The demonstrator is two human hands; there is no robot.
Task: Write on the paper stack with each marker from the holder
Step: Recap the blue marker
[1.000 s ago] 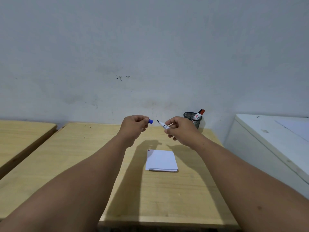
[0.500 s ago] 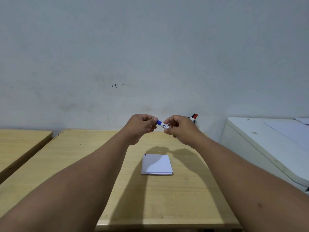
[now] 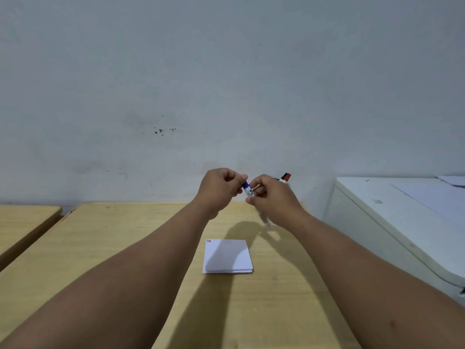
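Observation:
Both hands are raised together above the far part of the wooden desk [image 3: 125, 248]. My right hand [image 3: 273, 197] grips the white barrel of a blue marker [image 3: 250, 191]. My left hand [image 3: 219, 188] pinches the marker's blue cap [image 3: 245, 184], which sits against the barrel's end. A small white paper stack [image 3: 227, 255] lies on the desk below the hands, with small red marks at its top left corner. Behind my right hand, a red-capped marker [image 3: 285, 177] pokes up; the holder it stands in is hidden by the hand.
A second wooden desk [image 3: 22, 222] stands at the left, across a narrow gap. A white cabinet-like surface [image 3: 402, 210] with paper on it sits at the right. A grey wall runs just behind the desk.
The hands came together: the blue cap in my left hand, apart from the marker tip a second ago, now sits on the marker's end. The view tilted so the holder is hidden.

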